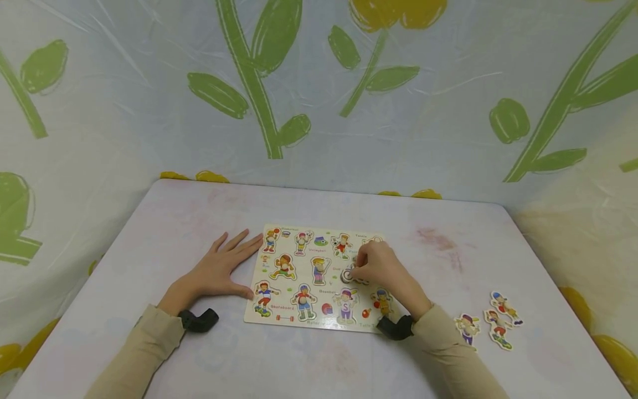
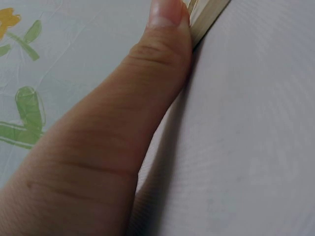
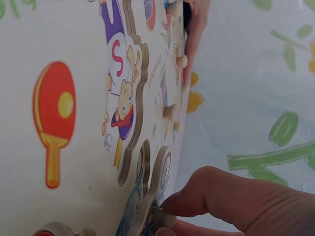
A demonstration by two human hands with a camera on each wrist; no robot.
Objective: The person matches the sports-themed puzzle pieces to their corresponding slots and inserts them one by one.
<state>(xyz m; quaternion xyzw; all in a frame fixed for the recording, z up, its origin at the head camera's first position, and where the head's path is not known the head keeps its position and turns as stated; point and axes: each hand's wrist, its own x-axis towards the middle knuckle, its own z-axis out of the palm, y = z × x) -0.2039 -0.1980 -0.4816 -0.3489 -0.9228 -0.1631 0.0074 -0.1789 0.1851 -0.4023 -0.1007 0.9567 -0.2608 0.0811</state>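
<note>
A wooden peg puzzle board (image 1: pixel 305 274) printed with sports figures lies on the table. At its left edge my left hand (image 1: pixel 219 271) rests with fingers spread, its fingertips and thumb (image 2: pixel 103 118) right at the board's side. My right hand (image 1: pixel 385 269) is over the board's right half. Between thumb and fingers it pinches the knob of a puzzle piece with round wheels (image 3: pixel 165 169). That piece stands tilted close over its recess, partly hidden by the hand. Below it is the baseball player's recess (image 1: pixel 346 306), with a figure marked S printed inside.
Right of the board lie three loose pieces: a baseball player (image 1: pixel 468 329), a skateboarder (image 1: pixel 498 329) and a blue-capped figure (image 1: pixel 505 308). Several knobbed figures, such as the runner (image 1: pixel 283 267), sit in the board. A patterned sheet (image 1: pixel 319 111) hangs behind the table.
</note>
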